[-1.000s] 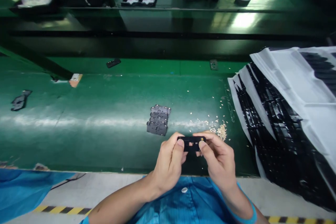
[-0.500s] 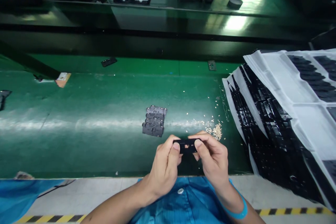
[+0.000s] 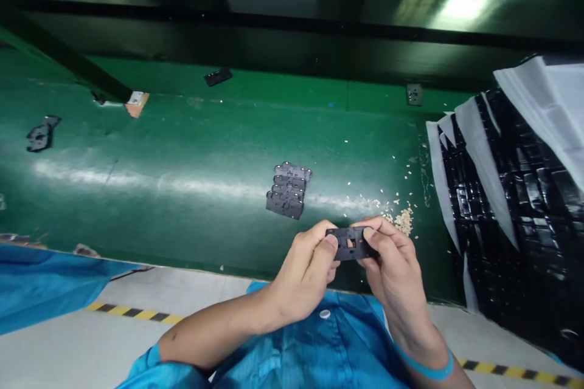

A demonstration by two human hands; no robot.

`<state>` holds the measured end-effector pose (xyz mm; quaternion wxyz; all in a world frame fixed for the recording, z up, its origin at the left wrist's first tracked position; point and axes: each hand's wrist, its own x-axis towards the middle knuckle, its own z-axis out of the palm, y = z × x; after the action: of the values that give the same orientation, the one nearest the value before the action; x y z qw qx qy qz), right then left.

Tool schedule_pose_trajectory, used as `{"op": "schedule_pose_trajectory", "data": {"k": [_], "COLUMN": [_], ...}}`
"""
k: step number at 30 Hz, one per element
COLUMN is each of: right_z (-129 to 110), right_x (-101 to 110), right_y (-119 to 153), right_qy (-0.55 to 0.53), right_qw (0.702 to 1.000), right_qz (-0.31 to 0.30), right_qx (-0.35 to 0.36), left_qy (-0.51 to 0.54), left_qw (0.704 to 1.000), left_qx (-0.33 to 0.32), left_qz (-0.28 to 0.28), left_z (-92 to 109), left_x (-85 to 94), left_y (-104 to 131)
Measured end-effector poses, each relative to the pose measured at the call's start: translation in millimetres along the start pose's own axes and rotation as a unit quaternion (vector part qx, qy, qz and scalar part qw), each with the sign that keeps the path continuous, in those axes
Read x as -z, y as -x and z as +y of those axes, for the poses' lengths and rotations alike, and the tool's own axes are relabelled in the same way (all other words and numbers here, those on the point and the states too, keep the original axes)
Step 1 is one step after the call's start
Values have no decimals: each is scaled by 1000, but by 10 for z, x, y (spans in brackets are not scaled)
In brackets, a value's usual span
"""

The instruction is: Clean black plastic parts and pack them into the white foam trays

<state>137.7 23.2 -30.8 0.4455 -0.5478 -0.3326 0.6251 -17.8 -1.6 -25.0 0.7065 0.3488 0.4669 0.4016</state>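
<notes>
Between my two hands is a small black plastic part [image 3: 349, 243] with a cut-out in its middle, held just over the table's front edge. My left hand [image 3: 310, 267] pinches its left end, thumb on top. At the right end, my right hand [image 3: 395, 261] grips it with the thumb pressed on its face. A short overlapping row of similar black plastic parts [image 3: 288, 190] lies beyond my left hand. Just past my right hand is a pile of tiny pale pieces [image 3: 403, 221], some scattered around it. The undersides of the held part are hidden by my fingers.
Black trays with white sheets [image 3: 488, 176] are stacked on the right. Loose black parts lie at the back left [image 3: 218, 77], back right [image 3: 414, 95] and far left [image 3: 43, 134]. A dark green post [image 3: 86, 70] meets the green table [image 3: 182, 152] at the left.
The view has tipped downward and shifted, so the table items appear moved. Both hands still hold the black plastic part, whose face is now tilted more toward me.
</notes>
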Motion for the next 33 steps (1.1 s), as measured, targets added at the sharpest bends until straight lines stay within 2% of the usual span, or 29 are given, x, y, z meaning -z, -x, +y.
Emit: {"op": "schedule_pose_trajectory", "data": {"k": [3,6,12,16,18,21,23,25,27,30,33], "right_z": [13,35,-11,-10,15,74,122,175,231,294,316], "right_x": [-7,-5,-60,-87,-90,-86,-85,-89,-98,-119,-140], "right_y": [27,64,100,96,85,57,29,-6,-44,-87,-91], "right_qy": [3,38,88,77,77,92,129,193,254,300,326], "right_qw": [1000,999,990,991,992,992,985,971,953,934,920], "right_qz": [5,-6,-56,-55,-47,-44,-64,-88,-97,-93,-93], "right_qx": [-9,18,91,95,88,81,90,111,137,171,197], "left_qy": [33,29,-53,-86,-113,-210,-263,-287,-315,-384,-459], "left_qw": [999,999,995,993,991,970,954,949,941,909,870], "left_qx": [22,20,9,-9,-33,-111,-135,-117,-96,-94,-127], "left_qz": [3,11,84,77,67,53,45,49,79,135,131], "left_z": [23,30,-28,-76,-72,-27,15,61,110,179,191], "left_x": [9,48,155,174,176,236,350,533,758,1068,1236], "left_y": [-17,-39,-69,-56,-48,-30,-4,29,50,11,-96]}}
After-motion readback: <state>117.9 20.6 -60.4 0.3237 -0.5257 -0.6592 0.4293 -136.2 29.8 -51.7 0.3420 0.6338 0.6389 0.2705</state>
